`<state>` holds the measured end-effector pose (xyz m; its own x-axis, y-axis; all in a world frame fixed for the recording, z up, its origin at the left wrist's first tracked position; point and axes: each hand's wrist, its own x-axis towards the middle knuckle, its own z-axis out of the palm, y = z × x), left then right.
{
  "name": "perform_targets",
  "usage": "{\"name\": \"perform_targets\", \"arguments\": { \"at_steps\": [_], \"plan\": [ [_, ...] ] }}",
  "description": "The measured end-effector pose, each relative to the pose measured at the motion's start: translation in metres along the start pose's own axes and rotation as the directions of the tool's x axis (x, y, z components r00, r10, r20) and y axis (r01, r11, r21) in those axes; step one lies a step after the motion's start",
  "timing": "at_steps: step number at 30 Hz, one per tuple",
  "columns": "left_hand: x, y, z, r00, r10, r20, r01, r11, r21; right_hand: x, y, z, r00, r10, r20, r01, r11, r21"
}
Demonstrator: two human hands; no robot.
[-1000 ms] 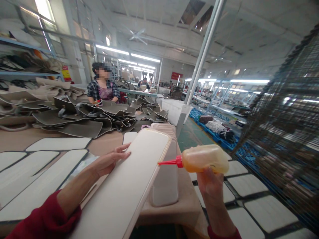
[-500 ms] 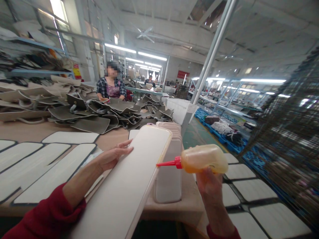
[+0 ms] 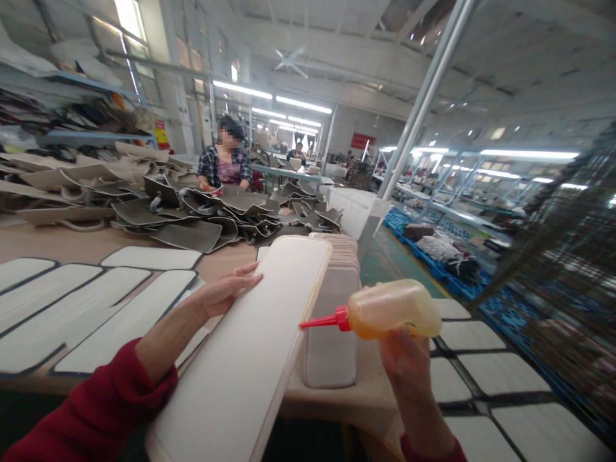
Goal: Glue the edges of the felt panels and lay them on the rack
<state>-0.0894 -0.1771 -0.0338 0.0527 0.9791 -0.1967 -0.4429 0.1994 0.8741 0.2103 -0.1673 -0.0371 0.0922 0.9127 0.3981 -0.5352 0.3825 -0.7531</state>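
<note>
A long white panel [image 3: 250, 333] with rounded corners slants across the middle of the view. My left hand [image 3: 226, 292] grips its left edge, fingertips resting on the top face and the thumb side partly hidden. In my right hand [image 3: 407, 359] is a clear squeeze bottle [image 3: 394, 308] of amber liquid, held on its side. Its red nozzle tip touches the panel's right edge, where a thin yellowish line runs along the rim. Behind the panel stands a stack of similar pale panels [image 3: 332, 327] on the brown-covered table [image 3: 231, 260].
White panels with dark borders [image 3: 125, 308] lie at the left, and more pale panels [image 3: 500, 372] at the right. A heap of grey-green bag pieces [image 3: 192, 212] covers the table's far side. A person [image 3: 224, 160] sits behind it. A metal post [image 3: 423, 96] rises beyond the stack.
The nozzle tip has moved slightly down along the panel's edge, toward me. The surroundings have shifted a little to the right in view. Both hands keep their holds.
</note>
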Motion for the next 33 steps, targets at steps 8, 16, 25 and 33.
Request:
{"name": "perform_targets", "arguments": {
  "at_steps": [8, 16, 25, 33],
  "plan": [
    [0.004, 0.004, 0.000, 0.999, 0.017, -0.045, -0.016, 1.000, 0.010, -0.003, 0.002, -0.001, 0.999, 0.034, 0.038, -0.035, 0.999, 0.009],
    [0.010, 0.008, -0.005, 0.999, 0.030, -0.015, -0.030, 0.999, 0.040, -0.004, 0.005, 0.000, 0.995, 0.017, 0.099, -0.021, 0.999, 0.032],
    [0.020, 0.010, -0.015, 0.999, 0.052, 0.012, -0.052, 0.998, 0.038, -0.006, 0.008, -0.001, 0.988, 0.069, 0.136, -0.075, 0.997, 0.037],
    [0.024, 0.013, -0.018, 0.997, 0.050, -0.052, -0.050, 0.999, 0.001, -0.008, 0.009, -0.002, 0.987, 0.078, 0.142, -0.083, 0.996, 0.032]
  ]
}}
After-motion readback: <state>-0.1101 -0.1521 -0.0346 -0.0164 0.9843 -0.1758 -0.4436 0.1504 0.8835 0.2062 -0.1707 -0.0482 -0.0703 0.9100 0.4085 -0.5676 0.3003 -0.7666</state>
